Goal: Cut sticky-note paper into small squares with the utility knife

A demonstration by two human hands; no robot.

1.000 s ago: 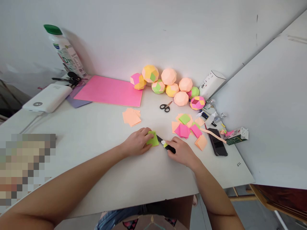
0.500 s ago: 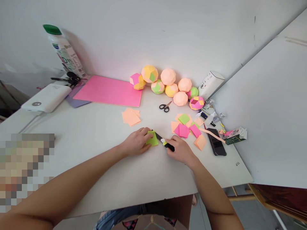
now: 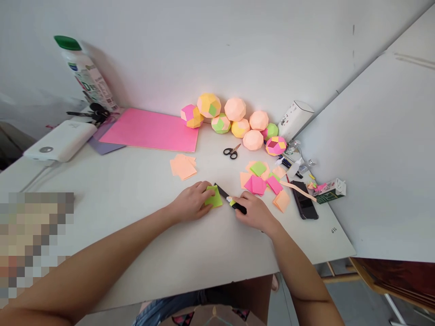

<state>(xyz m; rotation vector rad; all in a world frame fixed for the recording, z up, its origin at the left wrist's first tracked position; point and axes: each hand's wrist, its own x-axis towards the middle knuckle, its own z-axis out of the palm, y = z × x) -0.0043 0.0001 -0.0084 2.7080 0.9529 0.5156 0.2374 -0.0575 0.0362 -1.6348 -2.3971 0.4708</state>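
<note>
My left hand (image 3: 192,201) holds a small square of green paper (image 3: 214,198) against the table, its fingers curled over the left side. In my right hand (image 3: 254,210) is a utility knife (image 3: 239,207) with a black and lime handle, fingers wrapped round it. The dark blade is extended, pointing up and left along the right side of the green paper. Whether the blade touches the paper I cannot tell. Just right of the knife lie loose pink, peach and green paper squares (image 3: 256,184). A stack of peach paper squares (image 3: 184,166) sits beyond my left hand.
Several faceted paper balls (image 3: 253,140) line the wall, with black scissors (image 3: 231,151) before them. A pink sheet (image 3: 149,129), white power bank (image 3: 61,140) and tall bottle (image 3: 90,77) stand left. A phone (image 3: 305,201) and small carton (image 3: 331,190) are at right.
The whole view has shifted slightly, so everything sits a little further left. Both hands, the green paper and the knife keep nearly the same positions relative to one another.
</note>
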